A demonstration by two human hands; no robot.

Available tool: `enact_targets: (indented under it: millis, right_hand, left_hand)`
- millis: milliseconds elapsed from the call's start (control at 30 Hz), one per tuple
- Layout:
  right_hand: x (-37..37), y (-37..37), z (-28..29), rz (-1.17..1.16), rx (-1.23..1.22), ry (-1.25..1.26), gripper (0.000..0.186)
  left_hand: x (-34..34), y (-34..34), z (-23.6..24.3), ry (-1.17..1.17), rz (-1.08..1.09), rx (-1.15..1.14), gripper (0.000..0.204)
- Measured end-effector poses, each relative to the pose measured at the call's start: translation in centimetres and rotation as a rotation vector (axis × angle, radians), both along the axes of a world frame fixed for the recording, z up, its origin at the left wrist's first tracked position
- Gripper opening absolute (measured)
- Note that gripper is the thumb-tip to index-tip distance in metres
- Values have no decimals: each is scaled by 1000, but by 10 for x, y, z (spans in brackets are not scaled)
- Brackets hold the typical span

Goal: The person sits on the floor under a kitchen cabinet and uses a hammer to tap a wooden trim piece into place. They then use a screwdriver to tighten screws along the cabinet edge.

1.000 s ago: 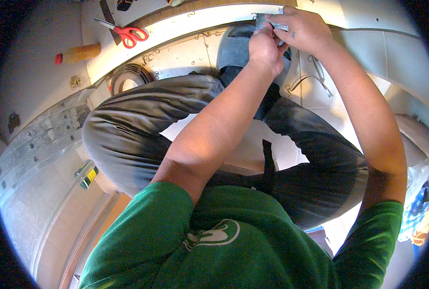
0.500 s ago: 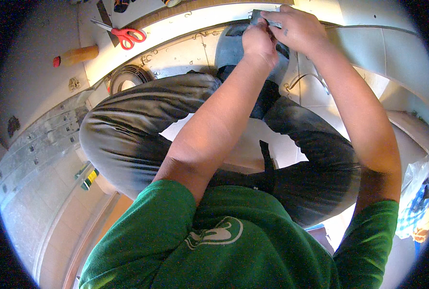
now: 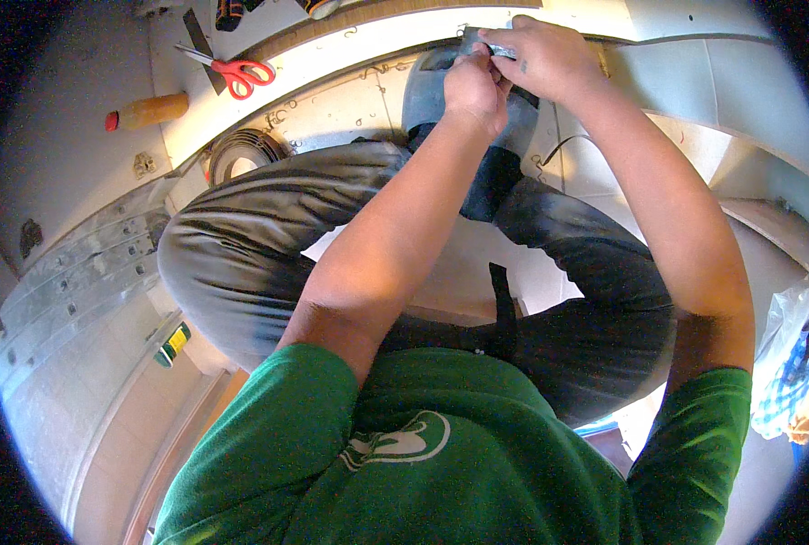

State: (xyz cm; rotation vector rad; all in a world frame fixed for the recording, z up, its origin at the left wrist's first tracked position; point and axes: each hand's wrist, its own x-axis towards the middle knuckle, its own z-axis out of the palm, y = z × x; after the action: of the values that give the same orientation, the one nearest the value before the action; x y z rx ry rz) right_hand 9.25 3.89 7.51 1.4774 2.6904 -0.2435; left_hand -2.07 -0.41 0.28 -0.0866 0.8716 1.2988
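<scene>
My left hand (image 3: pixel 475 89) and my right hand (image 3: pixel 550 62) meet at the far middle, above a rounded grey-blue object (image 3: pixel 425 98) between my knees. Both are closed around a small dark grey flat piece (image 3: pixel 470 38); its kind cannot be made out. The left thumb and fingers pinch it from the near side, while my right fingers bend over it from the right. A shiny silvery bit (image 3: pixel 503 52) shows between the hands. Much of what they hold is covered by the fingers.
Red-handled scissors (image 3: pixel 244 78) lie on a dark strip (image 3: pixel 203 44) at the upper left, near an amber bottle with a red cap (image 3: pixel 153 111). A coil of dark banding (image 3: pixel 241 145) rests beyond my left knee. Small curled scraps (image 3: pixel 361 123) dot the pale surface. Plastic bags (image 3: pixel 783 350) sit at right.
Both hands have shifted slightly left in the view, still together on the piece. The silvery bit between them shows more clearly. The surroundings have shifted a little too.
</scene>
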Motion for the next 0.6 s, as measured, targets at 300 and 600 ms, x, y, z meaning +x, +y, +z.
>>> enact_targets:
  millis: [300,600]
  right_hand:
    - [-2,2,-7,-15,-4,63,38]
    - [-8,11,-8,-59,-5,18,41]
  left_hand:
    - [-2,2,0,38,4,-18,18]
    - [-8,19,-9,103,-41,-41,19]
